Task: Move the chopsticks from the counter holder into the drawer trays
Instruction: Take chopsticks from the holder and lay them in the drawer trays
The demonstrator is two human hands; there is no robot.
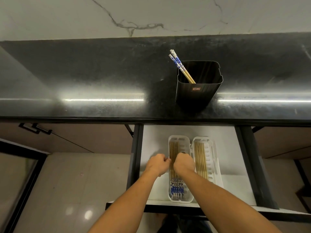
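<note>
1. Dim overall; a bright strip of glare runs along the black counter (101, 99)
2. Wide-angle bending curves the edges
3. Floor (67, 182) at left blurred; drawer (151, 140) evenly lit, sharp

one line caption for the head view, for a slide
Left hand and right hand at the chopsticks in the left drawer tray; a few more stand in the black holder.

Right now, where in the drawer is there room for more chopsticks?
The right tray has a bare strip between its chopsticks and its right wall. The drawer floor is bare right of that tray, and behind both trays. The left tray is crowded: left hand at its edge, right hand over it.
</note>
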